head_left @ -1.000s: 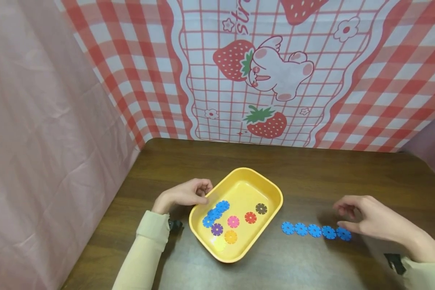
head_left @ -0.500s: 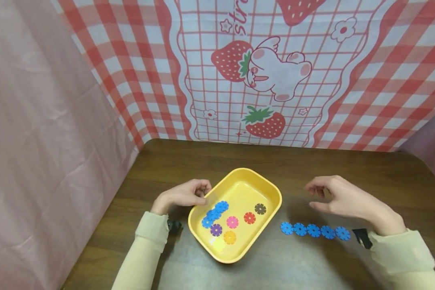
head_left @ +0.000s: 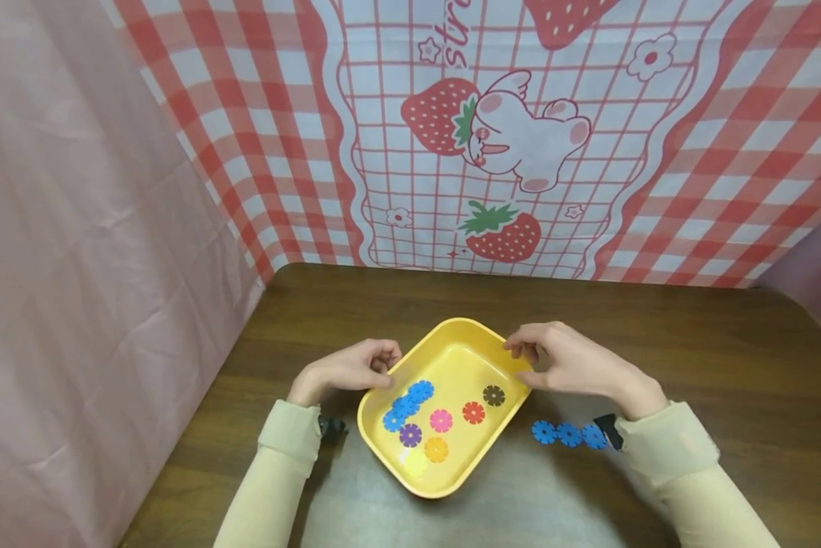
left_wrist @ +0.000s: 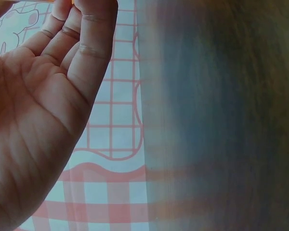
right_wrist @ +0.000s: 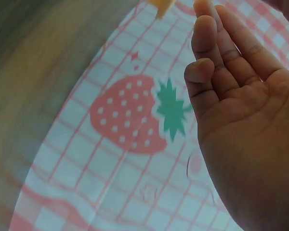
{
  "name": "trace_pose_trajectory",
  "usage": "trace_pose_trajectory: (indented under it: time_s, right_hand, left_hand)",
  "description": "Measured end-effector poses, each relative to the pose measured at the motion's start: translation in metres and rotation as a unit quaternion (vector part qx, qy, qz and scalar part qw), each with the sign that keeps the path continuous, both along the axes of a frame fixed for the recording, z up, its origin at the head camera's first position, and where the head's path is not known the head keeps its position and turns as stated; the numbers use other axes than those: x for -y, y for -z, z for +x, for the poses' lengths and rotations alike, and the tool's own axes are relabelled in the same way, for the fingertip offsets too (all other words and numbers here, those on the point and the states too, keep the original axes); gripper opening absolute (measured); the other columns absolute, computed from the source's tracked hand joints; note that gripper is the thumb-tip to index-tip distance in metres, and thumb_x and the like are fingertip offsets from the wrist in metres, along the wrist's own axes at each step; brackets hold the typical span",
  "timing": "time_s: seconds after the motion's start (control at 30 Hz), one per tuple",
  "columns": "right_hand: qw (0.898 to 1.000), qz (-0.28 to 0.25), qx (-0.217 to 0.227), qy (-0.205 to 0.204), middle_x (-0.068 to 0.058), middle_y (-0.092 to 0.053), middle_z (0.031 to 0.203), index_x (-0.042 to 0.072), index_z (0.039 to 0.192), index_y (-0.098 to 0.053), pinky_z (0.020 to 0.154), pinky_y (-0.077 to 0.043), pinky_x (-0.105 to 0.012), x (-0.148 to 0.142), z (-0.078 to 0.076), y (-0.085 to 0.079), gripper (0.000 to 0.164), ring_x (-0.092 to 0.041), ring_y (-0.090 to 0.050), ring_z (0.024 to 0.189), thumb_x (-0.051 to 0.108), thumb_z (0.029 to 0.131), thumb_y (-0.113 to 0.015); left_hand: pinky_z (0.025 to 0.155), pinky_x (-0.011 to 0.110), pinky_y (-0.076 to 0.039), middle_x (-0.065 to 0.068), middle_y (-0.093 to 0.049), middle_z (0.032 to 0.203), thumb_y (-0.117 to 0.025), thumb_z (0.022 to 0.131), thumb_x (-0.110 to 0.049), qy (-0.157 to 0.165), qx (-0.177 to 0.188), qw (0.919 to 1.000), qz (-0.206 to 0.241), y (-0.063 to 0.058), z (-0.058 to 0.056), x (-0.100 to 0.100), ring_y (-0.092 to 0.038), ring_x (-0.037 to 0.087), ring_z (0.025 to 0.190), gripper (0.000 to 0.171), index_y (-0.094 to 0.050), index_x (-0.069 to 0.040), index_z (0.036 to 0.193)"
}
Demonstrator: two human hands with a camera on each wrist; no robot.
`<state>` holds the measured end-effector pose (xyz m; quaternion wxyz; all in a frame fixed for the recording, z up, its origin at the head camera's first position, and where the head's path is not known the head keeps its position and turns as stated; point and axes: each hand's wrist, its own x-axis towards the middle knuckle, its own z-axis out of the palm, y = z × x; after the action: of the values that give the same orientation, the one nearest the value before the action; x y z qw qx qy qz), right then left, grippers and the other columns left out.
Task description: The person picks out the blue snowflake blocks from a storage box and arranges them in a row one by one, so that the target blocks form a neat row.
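A yellow plastic tray (head_left: 459,361) sits at an angle on the table in the head view. My left hand (head_left: 348,367) holds its left rim, thumb at the edge and the other fingers bent. On the opposite side, my right hand (head_left: 574,364) is at the right rim, fingers loosely bent and thumb over the edge. Inside lie flower-shaped plastic discs: several overlapping blue discs (head_left: 408,406), a purple disc (head_left: 410,435), a pink disc (head_left: 440,420), an orange disc (head_left: 436,449), a yellow one, a red disc (head_left: 474,412) and a brown disc (head_left: 494,395).
A row of blue discs (head_left: 569,434) lies on the brown table (head_left: 725,365) right of the tray, partly hidden by my right wrist. Behind the table hangs a red-and-white strawberry cloth (head_left: 410,183). A pink curtain (head_left: 95,266) is at the left.
My right hand has moved left from the right end of the blue row to the tray's right rim. My left hand and the tray have stayed in place.
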<state>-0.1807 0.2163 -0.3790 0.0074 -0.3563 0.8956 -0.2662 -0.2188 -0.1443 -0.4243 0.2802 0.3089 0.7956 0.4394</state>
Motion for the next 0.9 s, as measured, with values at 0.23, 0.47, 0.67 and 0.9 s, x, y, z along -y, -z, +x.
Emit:
trace_pose_trajectory:
  time_s: [0.23,0.47,0.67,0.9]
  right_hand:
    - [1.000,0.012,0.016,0.009,-0.001,-0.063,0.085,0.003,0.110,-0.070,0.067,-0.048,-0.029,0.043,-0.011,0.013,0.040,-0.018,-0.055,0.075,0.025,0.080,-0.084]
    - [0.999,0.013,0.035,-0.010,-0.002,-0.066,0.090,0.002,0.110,-0.071,0.070,-0.049,-0.030,0.075,-0.019,0.028,0.039,-0.020,-0.057,0.078,0.026,0.082,-0.082]
    - [0.999,0.007,0.044,-0.025,-0.002,-0.065,0.091,0.004,0.106,-0.072,0.069,-0.048,-0.027,0.093,-0.023,0.039,0.034,-0.017,-0.056,0.077,0.025,0.082,-0.083]
    - [0.996,0.024,0.069,-0.045,-0.001,-0.065,0.093,0.005,0.107,-0.073,0.074,-0.048,-0.030,0.108,-0.022,0.043,0.032,-0.018,-0.058,0.081,0.024,0.082,-0.082]
  left_hand:
    - [0.065,0.027,-0.045,0.004,-0.060,0.085,-0.065,0.085,-0.004,0.001,0.001,1.0000,0.004,0.001,0.000,0.001,-0.055,0.016,0.073,0.017,-0.057,-0.003,0.099]
    - [0.065,0.026,-0.045,0.004,-0.060,0.086,-0.065,0.085,-0.003,0.002,0.010,0.9999,0.010,0.001,-0.001,0.000,-0.055,0.015,0.073,0.017,-0.056,-0.002,0.099]
    - [0.065,0.026,-0.045,0.004,-0.061,0.086,-0.065,0.085,-0.002,0.002,0.012,0.9999,0.010,0.001,-0.002,0.000,-0.056,0.015,0.073,0.017,-0.056,-0.003,0.099]
    - [0.065,0.026,-0.046,0.004,-0.061,0.086,-0.066,0.085,-0.003,0.004,0.010,0.9999,0.010,0.003,-0.003,0.000,-0.056,0.015,0.073,0.017,-0.056,-0.003,0.099]
